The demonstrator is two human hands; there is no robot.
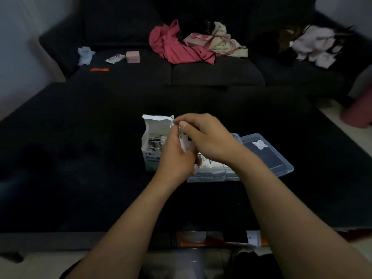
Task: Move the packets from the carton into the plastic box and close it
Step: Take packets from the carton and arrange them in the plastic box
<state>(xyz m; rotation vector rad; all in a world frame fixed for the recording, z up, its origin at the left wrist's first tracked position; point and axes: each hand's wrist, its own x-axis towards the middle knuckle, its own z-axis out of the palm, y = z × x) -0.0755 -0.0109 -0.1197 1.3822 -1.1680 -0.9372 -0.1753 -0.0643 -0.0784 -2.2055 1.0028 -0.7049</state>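
Note:
A white carton (153,137) with green print stands open on the dark surface, its flap up and several packets (156,140) upright inside. Right of it sits a clear plastic box (213,174) holding more packets (209,164). Its clear lid (267,154) lies beside it on the right, off the box. Between carton and box, above the box's left end, both hands hold a small stack of white packets (184,140). My right hand (205,137) pinches the stack from the top with thumb and fingers. My left hand (177,156) grips it from below.
A dark sofa stands at the back with a pink garment (177,45), cream cloth (225,41), a pink block (132,57), a small tube (115,58), crumpled white plastic (85,54) and an orange strip (99,69). Pale clothes (316,47) lie at the far right.

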